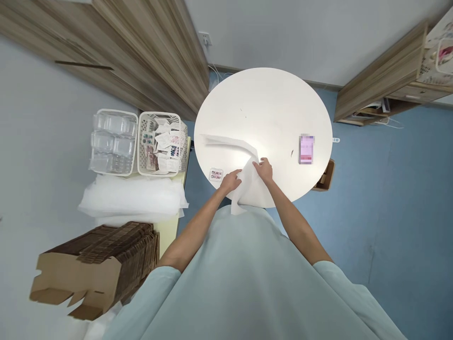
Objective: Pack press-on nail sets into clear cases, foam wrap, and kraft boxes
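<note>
"Sheeting (249,182), white and limp, stands bent between two bare hands at the near edge of a white table (269,94). How do we read the grip?"

"We see the right hand (264,170) with thumb and fingers closed on the sheeting's far corner. The left hand (231,181) curls at its left side; whether those fingertips pinch or merely press, we cannot tell."

"Why both sides?"

"We judge the material too floppy to stand alone, so a hand on either flank probably prevents a slump."

"And the things around it?"

"A small clear case (215,174) with pink pieces lies near left, a blurred pink rectangular object (306,149) well to the right, leaving the middle, we suppose, for the sheeting. Farther left, a white stack (134,198) rests between a packet-filled basket (184,148) on the far side and folded cartons (78,278) on the near, likely for easy reach."

"Its looks?"

"Matte, softly creased, its near end drooping before the pale green shirt (240,264). A narrow white band (230,141) curves toward the far left; whether it is the same piece, we cannot make out."
</note>
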`<action>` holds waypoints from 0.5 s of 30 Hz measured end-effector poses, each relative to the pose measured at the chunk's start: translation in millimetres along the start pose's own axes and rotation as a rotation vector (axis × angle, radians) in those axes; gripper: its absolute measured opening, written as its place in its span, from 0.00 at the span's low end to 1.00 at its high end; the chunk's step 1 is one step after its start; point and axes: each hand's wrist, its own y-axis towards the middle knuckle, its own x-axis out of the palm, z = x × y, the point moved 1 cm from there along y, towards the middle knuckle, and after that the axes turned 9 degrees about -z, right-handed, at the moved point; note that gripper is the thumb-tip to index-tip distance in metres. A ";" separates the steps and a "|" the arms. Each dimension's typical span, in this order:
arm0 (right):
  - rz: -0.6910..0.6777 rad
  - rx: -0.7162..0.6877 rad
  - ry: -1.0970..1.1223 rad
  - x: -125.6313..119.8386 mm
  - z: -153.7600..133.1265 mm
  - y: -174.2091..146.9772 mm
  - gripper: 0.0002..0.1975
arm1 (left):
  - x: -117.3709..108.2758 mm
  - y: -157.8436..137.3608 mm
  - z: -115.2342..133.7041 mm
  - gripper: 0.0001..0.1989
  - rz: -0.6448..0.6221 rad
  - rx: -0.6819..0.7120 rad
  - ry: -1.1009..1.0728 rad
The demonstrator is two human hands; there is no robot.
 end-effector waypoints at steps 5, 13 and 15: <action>0.030 -0.131 -0.064 -10.3 -34.9 49.8 0.24 | 1.4 -3.7 -20.2 0.34 -0.012 -0.025 -0.125; 0.226 -0.103 0.159 -46.8 -38.0 114.3 0.14 | 4.2 3.7 -38.0 0.29 0.033 -0.114 -0.264; 0.199 -0.111 0.060 -56.9 -32.4 121.9 0.13 | 5.4 5.6 -38.6 0.29 0.035 -0.119 -0.271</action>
